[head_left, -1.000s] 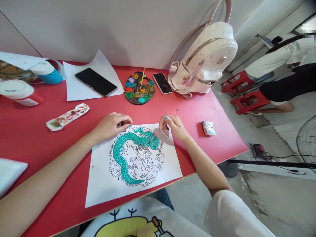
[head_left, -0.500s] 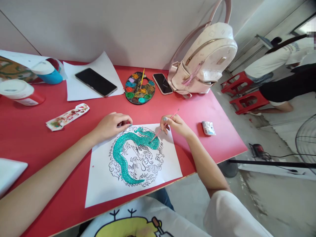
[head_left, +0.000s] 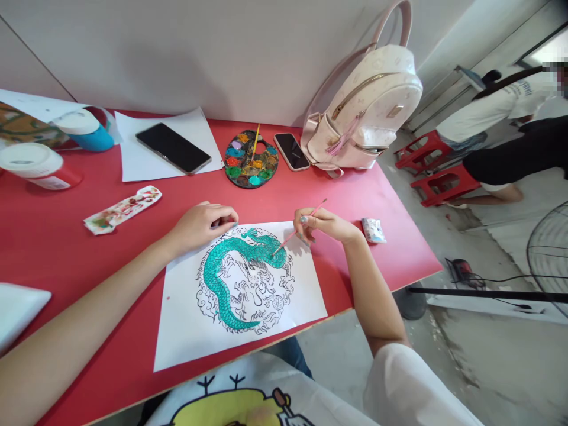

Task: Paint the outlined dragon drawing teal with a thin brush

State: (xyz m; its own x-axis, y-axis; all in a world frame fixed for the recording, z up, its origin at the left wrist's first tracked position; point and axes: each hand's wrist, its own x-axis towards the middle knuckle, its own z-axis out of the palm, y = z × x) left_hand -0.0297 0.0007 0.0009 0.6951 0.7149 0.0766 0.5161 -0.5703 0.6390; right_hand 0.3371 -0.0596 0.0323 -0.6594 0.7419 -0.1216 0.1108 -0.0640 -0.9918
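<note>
A white sheet (head_left: 186, 331) with a dragon outline, its body painted teal (head_left: 217, 278), lies on the red table (head_left: 57, 248). My right hand (head_left: 326, 226) pinches a thin pink paintbrush (head_left: 296, 229); the brush tip touches the teal body near the dragon's head. My left hand (head_left: 202, 225) rests with curled fingers on the sheet's upper left edge, pressing it down.
A paint palette (head_left: 251, 160) with a yellow brush, two phones (head_left: 173, 148) (head_left: 291, 150), a pale backpack (head_left: 368, 106), two paint jars (head_left: 38, 165), a stained strip (head_left: 122, 209) and a small packet (head_left: 373, 229) sit on the table. Another person sits by red stools (head_left: 437, 171) at right.
My right hand has shifted a little right and up, tilting the brush flatter; the tip stays on the teal body. My left hand has not moved.
</note>
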